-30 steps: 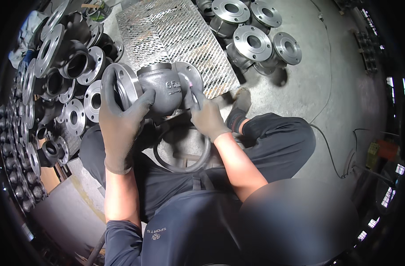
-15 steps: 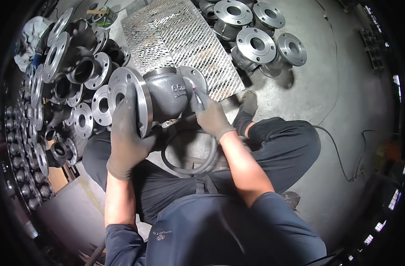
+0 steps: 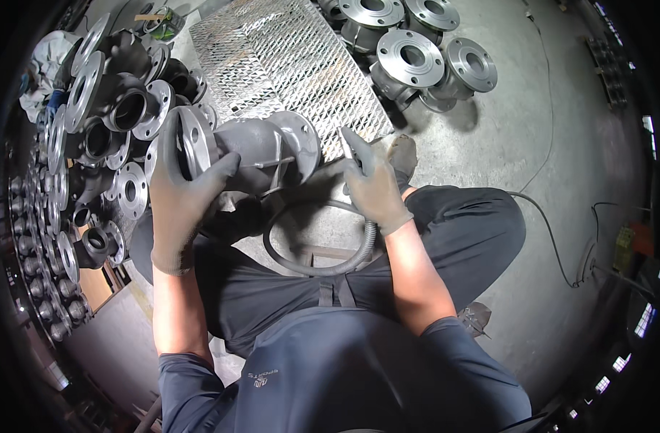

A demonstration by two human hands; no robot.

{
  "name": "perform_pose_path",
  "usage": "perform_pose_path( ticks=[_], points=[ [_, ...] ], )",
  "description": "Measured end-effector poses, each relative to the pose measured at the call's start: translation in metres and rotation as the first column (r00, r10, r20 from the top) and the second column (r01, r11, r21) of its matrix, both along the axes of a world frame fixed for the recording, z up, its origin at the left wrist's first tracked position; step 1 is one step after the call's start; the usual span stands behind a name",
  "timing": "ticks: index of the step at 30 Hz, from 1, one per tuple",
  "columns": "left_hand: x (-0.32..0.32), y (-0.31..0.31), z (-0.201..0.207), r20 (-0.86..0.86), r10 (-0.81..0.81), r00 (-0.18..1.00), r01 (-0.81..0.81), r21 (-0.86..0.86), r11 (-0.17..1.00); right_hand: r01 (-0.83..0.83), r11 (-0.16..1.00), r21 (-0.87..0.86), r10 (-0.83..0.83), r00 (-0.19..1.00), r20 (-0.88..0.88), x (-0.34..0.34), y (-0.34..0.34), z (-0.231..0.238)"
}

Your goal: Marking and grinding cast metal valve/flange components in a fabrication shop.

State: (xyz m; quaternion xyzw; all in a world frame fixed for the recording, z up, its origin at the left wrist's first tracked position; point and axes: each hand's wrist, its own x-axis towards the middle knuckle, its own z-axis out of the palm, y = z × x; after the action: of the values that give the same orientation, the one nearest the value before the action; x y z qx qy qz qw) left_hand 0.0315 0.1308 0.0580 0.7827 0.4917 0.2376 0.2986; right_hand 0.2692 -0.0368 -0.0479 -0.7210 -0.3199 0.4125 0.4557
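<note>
A grey cast flanged valve body (image 3: 254,148) lies on its side in front of me, at the near edge of a textured metal plate (image 3: 287,58). My gloved left hand (image 3: 178,195) is closed round its left flange, thumb towards the body and fingers on the outer face. A raised rib shows on the body's near side. My gloved right hand (image 3: 377,184) is apart from the right flange. It pinches a slim, whitish pen-like tool (image 3: 346,142) that points up and away; its exact kind is unclear.
Several similar flanged bodies (image 3: 84,90) are piled at the left, and others (image 3: 411,58) stand at the back right. A looped grey corrugated hose (image 3: 368,245) lies between my legs. A dark cable (image 3: 550,252) runs over the floor at the right.
The valve body has rolled, so its raised markings and upper opening are out of sight and a rib shows. My right hand has drawn back rightward from the flange with the tool.
</note>
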Motion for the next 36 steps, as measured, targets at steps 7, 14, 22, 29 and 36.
perform_pose_path(
  ticks=[7, 14, 22, 29, 36],
  points=[
    [0.002, -0.036, -0.001, -0.207, -0.196, 0.958, 0.222, 0.11, 0.969, -0.04, 0.99, 0.136, 0.011, 0.978, 0.208, 0.0, -0.009, -0.047],
    [-0.015, -0.041, -0.002, -0.281, -0.181, 0.943, 0.21, 0.076, 0.975, -0.037, 0.991, 0.132, 0.023, 0.994, 0.109, 0.003, -0.01, -0.044],
    [-0.036, -0.044, -0.01, -0.18, 0.02, 0.984, -0.024, -0.023, 0.999, -0.103, 0.991, 0.084, 0.099, 0.994, 0.044, -0.009, -0.004, -0.043],
    [-0.045, -0.046, -0.017, -0.176, -0.004, 0.984, 0.012, 0.042, 0.999, -0.167, 0.979, 0.119, 0.157, 0.984, 0.083, -0.038, 0.017, -0.05],
    [-0.053, -0.043, -0.022, -0.183, 0.016, 0.983, -0.004, 0.064, 0.998, -0.184, 0.964, 0.193, 0.151, 0.973, 0.172, -0.062, 0.029, -0.072]
  ],
)
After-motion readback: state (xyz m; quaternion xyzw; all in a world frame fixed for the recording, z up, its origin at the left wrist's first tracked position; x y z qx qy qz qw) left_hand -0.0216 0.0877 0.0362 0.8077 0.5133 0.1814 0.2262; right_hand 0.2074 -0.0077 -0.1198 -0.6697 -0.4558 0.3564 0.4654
